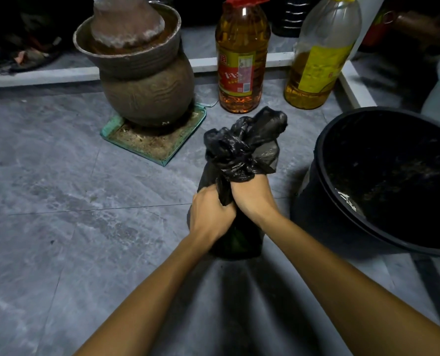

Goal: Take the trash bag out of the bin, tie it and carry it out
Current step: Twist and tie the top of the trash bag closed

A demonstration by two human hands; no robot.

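A black trash bag (242,147) stands on the grey tiled floor in the middle of the head view, outside the bin. Its gathered top bunches up above my fists in crumpled folds. My left hand (210,214) grips the bag's neck from the left. My right hand (252,196) clenches the same neck from the right, touching the left hand. The bag's lower body is partly hidden behind my hands and wrists. The black round bin (324,176) sits to the right, tilted toward me, with no bag inside and some debris in it.
A brown clay jar (147,93) stands on a green tray (116,134) at the back left. Two large oil bottles, one red-capped (242,60) and one yellow-labelled (319,55), stand behind the bag. A white ledge (33,77) runs along the back.
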